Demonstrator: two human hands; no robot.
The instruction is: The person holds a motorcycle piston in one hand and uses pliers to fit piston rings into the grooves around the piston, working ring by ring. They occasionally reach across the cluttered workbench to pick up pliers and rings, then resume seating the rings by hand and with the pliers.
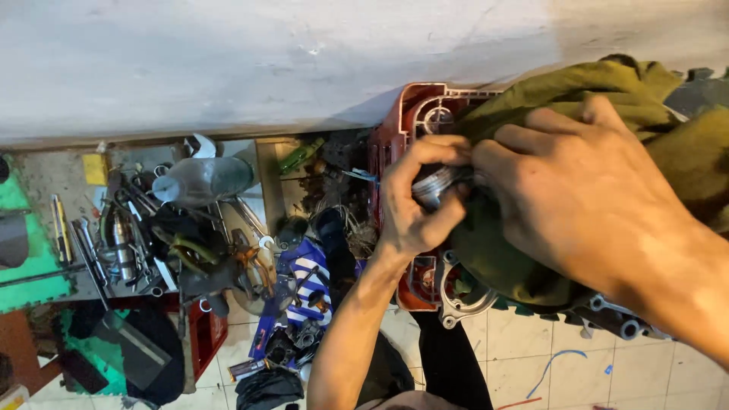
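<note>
Seen from the head camera looking straight down, a person's left hand [414, 201] is curled shut around a ribbed, silvery metal cylinder [437, 186], thumb and fingers clamped on its sides, while the right hand [585, 190] presses an olive-green cloth rag [531, 258] against the same cylinder, its fingers bent together over the fabric. The cylinder sits at the centre of the scene, above a red plastic crate [399, 129] that stands against a pale grey wall [266, 53]; the rag drapes over most of the crate and spills to the right. A grey cast-metal engine casing [463, 307] juts from under the rag at the crate's near edge. To the left, a heap of hand tools and wrenches [137, 235] lies scattered on the floor, with a clear plastic bottle [201, 178] lying on its side among them and a blue-and-white striped packet [307, 269] just near of it. A green foam mat [30, 266] lies at the far left, and white floor tiles [531, 364] show at the near right.
</note>
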